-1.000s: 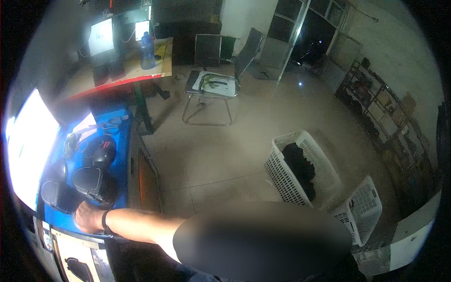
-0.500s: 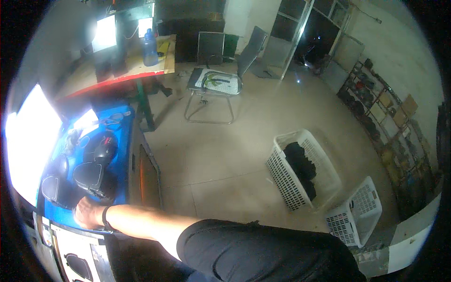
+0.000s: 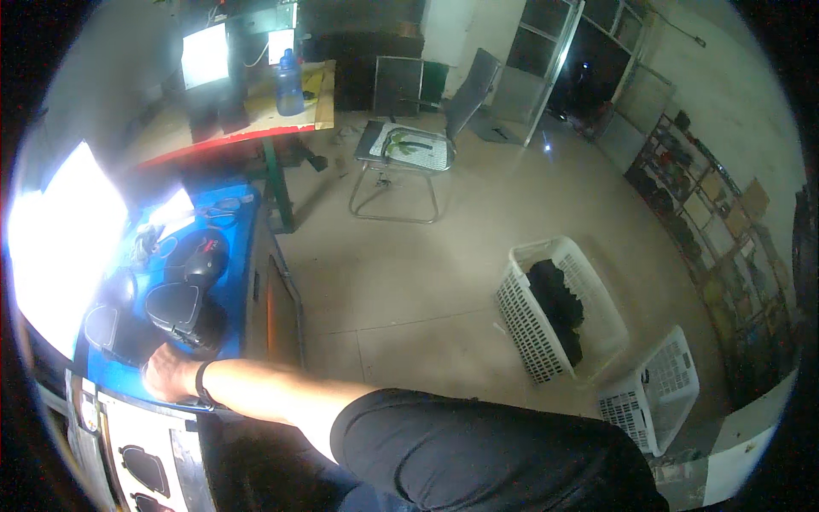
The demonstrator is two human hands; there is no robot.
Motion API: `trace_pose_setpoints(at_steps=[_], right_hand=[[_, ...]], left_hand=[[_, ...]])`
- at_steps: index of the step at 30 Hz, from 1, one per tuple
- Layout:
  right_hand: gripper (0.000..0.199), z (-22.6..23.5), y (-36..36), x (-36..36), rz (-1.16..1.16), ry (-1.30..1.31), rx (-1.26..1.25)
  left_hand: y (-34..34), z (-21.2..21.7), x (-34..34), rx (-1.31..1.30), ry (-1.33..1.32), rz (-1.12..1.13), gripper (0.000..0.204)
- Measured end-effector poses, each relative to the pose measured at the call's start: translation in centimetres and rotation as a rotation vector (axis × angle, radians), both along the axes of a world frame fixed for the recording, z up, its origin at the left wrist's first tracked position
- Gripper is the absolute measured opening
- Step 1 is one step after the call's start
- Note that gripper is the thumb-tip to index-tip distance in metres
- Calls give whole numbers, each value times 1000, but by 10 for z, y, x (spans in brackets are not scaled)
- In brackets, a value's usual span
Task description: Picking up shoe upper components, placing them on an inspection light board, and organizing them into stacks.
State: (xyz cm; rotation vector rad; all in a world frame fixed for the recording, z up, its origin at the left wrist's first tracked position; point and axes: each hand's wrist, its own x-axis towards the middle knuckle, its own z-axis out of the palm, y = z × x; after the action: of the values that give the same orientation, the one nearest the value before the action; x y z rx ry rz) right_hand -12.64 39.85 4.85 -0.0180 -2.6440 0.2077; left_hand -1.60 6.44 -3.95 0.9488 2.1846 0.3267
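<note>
Right hand (image 3: 171, 373): seen at eight o'clock; grip cannot be told.
Black case (image 3: 176, 307): set near the hand's twelve o'clock.
Chair (image 3: 472, 92): seen at twelve o'clock.

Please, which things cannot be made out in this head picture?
Head view:
Bare right hand: grip hidden by its own back.
Left hand: out of frame.
Bright white screen-like panel: surface washed out by glare.
Black crumpled pile in larger white perforated plastic basket: too dark to identify.
</note>
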Motion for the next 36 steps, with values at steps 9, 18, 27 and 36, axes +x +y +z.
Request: trace_pose_setpoints(at_steps=[9,18,27,36], right_hand=[[29,-4,0,-3,3,91,-19],[32,-5,1,-3,3,37,-55],[32,6,-1,6,7,0,-71],[32,8,0,7,18,21,-75]], left_hand=[[-3,-2,0,-2,5,2,48],[-7,-4,1,-1,11,10,48],[-11,-5,1,0,14,12,47],[-13,-7,3,1,23,19,47]])
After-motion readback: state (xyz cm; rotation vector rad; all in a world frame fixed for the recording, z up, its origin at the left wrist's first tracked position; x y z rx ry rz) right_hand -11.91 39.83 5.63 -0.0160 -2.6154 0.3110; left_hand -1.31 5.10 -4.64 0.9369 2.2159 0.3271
